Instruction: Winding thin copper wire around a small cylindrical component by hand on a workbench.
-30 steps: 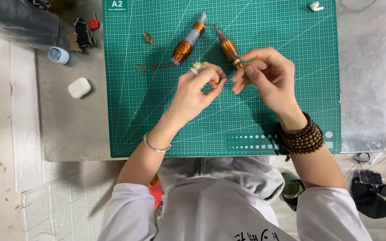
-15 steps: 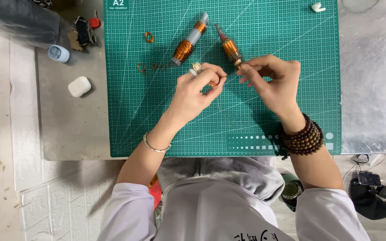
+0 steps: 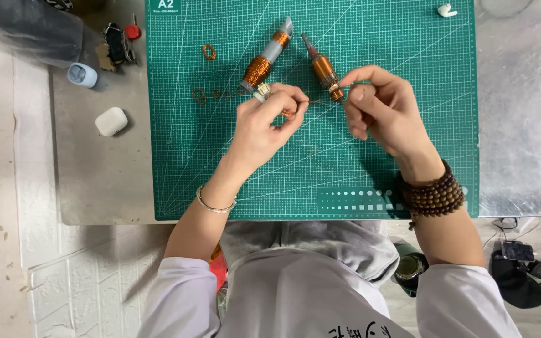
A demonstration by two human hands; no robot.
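The right hand has drawn a little to the right of where it was a second ago, and the left hand has held its place, so the gap between them has widened and a fine wire now shows stretched across it. Both hands are pinched shut on that wire (thumb against forefinger). The right fingertips sit against the lower tip of a copper-wound spool lying on the green cutting mat; a second spool lies just beside the left hand.
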